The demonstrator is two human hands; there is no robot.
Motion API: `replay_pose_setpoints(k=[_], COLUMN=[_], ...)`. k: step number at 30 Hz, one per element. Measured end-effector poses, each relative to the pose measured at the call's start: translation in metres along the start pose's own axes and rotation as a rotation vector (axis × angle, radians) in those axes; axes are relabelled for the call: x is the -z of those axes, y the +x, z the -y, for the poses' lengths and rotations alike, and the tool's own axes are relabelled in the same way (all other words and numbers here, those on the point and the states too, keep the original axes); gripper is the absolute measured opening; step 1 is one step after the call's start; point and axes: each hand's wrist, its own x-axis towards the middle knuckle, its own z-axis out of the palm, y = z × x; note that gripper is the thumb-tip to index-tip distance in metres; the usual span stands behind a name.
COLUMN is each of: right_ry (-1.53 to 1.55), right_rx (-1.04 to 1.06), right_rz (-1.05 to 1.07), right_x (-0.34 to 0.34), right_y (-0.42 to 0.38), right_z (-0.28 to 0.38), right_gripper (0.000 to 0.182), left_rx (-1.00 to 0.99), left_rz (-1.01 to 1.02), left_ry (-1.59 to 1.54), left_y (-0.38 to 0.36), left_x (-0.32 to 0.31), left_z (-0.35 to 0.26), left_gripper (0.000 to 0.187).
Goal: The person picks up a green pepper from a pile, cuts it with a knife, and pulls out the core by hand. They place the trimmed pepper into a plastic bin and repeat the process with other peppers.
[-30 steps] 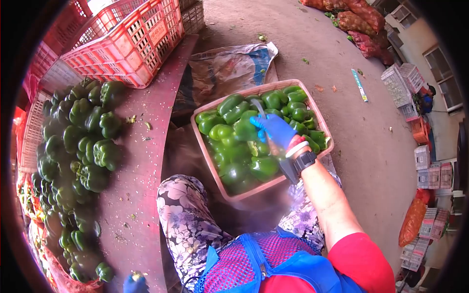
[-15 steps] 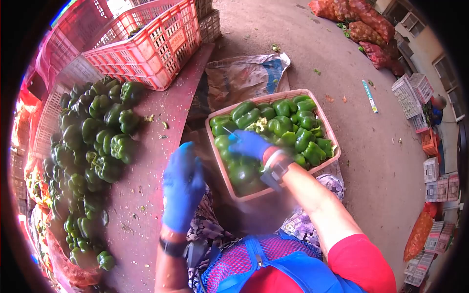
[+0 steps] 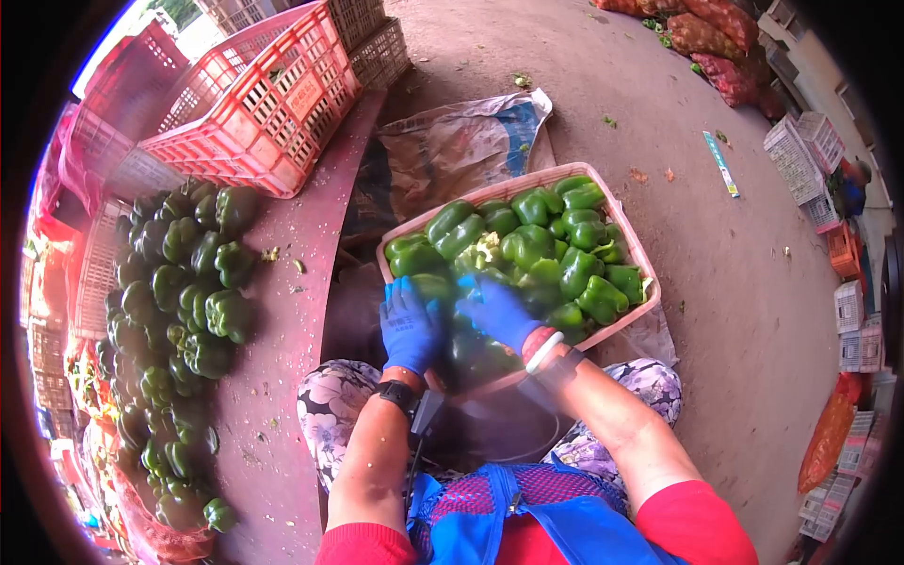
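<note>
Both of my hands, in blue gloves, are over the near left part of a pink plastic crate (image 3: 617,325) full of green bell peppers (image 3: 527,247). My left hand (image 3: 411,328) is above the crate's left edge, its fingers stretched forward onto the peppers. Just right of it, my right hand (image 3: 501,313) points left over the peppers. Its fingertips are smeared by motion, so I cannot make out what they hold. A pale yellowish clump (image 3: 485,250) lies among the peppers behind my hands. Peppers at the near corner are blurred.
To the left, a big pile of green peppers (image 3: 179,301) rests on a reddish board (image 3: 273,377). A red crate (image 3: 282,104) stands behind it. A crumpled sack (image 3: 452,146) lies beyond my crate. Filled sacks (image 3: 706,47) and stacked crates (image 3: 800,169) line the right side.
My left hand has moved right and forward, from beside the crate to over its peppers. My right hand has shifted right and nearer to me. The view has turned slightly.
</note>
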Motion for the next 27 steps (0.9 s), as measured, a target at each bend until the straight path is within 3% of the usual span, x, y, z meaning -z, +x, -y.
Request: replay_pose_setpoints(k=[5,8,9,12,13,14,15,18,22,27], right_ry=[-0.110,-0.189,-0.201,-0.196,-0.232,-0.271,-0.342,-0.310,-0.404,-0.387], right_rx=[0.162,0.256,0.275,0.265,0.310,0.353,0.379,0.208,0.196,0.153], right_rz=[-0.047,-0.046,-0.022,0.046,0.050,0.047,-0.051,0.057,-0.010,-0.033], right_x=[-0.023,-0.030,-0.030,-0.038,-0.044,-0.046,-0.053,-0.046,-0.057,-0.058], right_y=[0.019,0.036,0.037,0.034,0.040,0.046,0.051,0.050,0.063,0.066], right_z=[-0.012,-0.012,-0.005,0.007,0.002,0.001,-0.003,0.004,0.010,0.004], right_gripper=[0.056,0.052,0.050,0.043,0.042,0.042,0.036,0.030,0.022,0.019], left_rx=[-0.004,-0.029,-0.091,0.076,0.062,-0.042,-0.023,-0.020,0.006,0.082], left_rz=[-0.015,0.204,0.141,0.381,0.342,0.277,0.255,0.280,0.275,0.426], left_ry=[0.074,-0.004,0.069,0.062,-0.068,-0.052,-0.094,-0.167,-0.212,-0.210], left_y=[0.020,0.030,0.025,0.021,0.019,0.016,0.026,0.036,0.041,0.056], left_x=[-0.017,0.007,0.023,0.074,0.063,0.064,0.052,0.033,0.015,0.016], left_z=[0.009,0.016,0.013,-0.022,-0.016,-0.022,-0.017,-0.006,0.001,0.002], left_gripper=[0.074,0.082,0.080,0.066,0.043,0.042,0.042,0.043,0.039,0.048])
